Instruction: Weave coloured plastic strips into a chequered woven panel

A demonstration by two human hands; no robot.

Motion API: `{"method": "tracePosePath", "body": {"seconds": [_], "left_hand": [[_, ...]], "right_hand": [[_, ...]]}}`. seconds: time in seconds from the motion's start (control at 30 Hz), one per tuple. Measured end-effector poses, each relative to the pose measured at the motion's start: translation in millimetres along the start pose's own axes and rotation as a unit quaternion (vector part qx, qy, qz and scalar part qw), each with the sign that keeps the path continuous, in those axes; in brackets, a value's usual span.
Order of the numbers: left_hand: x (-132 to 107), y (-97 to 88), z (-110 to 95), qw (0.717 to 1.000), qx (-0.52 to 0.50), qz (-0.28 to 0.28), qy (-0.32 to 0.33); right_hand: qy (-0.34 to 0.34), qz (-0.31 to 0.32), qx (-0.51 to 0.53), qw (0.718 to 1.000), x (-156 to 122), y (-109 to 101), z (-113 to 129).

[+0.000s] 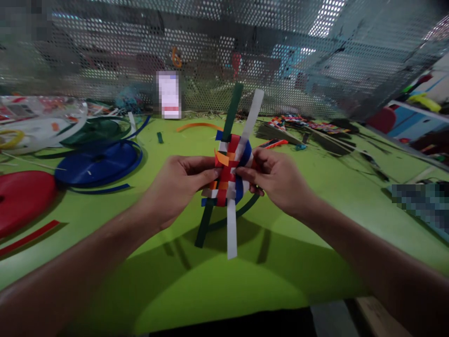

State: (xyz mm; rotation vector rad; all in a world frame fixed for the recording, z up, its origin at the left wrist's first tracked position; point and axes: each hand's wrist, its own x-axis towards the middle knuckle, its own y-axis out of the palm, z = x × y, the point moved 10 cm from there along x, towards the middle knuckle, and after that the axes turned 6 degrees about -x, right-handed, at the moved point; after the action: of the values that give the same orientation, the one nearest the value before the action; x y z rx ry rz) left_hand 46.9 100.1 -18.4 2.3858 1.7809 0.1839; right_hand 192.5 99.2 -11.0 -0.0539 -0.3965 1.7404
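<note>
A small woven piece of flat strips (224, 180) in red, white, blue, orange and green is held up over the green table. My left hand (185, 180) pinches its left side between thumb and fingers. On the opposite side my right hand (277, 180) grips it, the thumb pressed on the front near a white strip and the other fingers partly hidden behind. A long white strip (232, 229) and a dark green strip (233, 110) stick out above and below the weave. Another dark green strip (245, 208) curves out behind it.
Coils of red (28, 199), blue (98, 164) and green (94, 131) strip lie at the left. A cutter with an orange handle (275, 143) rests behind my right hand. Dark strips (326, 138) spread at the right. A perforated metal screen (210, 56) closes off the back.
</note>
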Motion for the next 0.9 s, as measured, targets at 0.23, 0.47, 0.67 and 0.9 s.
{"method": "tracePosePath", "body": {"seconds": [0.23,0.47,0.67,0.9], "left_hand": [[-1.4,0.3,0.7,1.0,-0.02,-0.005,-0.016],[-0.6,0.6,1.0,0.999,-0.043,-0.007,-0.023],[0.4,-2.8,-2.1,0.999,-0.031,-0.021,-0.013],[1.3,-6.6,-5.7,0.999,0.013,-0.031,0.014]], "right_hand": [[0.042,0.058,0.046,0.996,1.3,9.8,-5.2],[0.022,0.07,0.023,0.997,0.1,4.7,2.1],[0.007,0.057,-0.04,0.998,2.7,-4.1,5.7],[-0.003,0.064,-0.023,0.998,4.2,0.0,-0.9]]}}
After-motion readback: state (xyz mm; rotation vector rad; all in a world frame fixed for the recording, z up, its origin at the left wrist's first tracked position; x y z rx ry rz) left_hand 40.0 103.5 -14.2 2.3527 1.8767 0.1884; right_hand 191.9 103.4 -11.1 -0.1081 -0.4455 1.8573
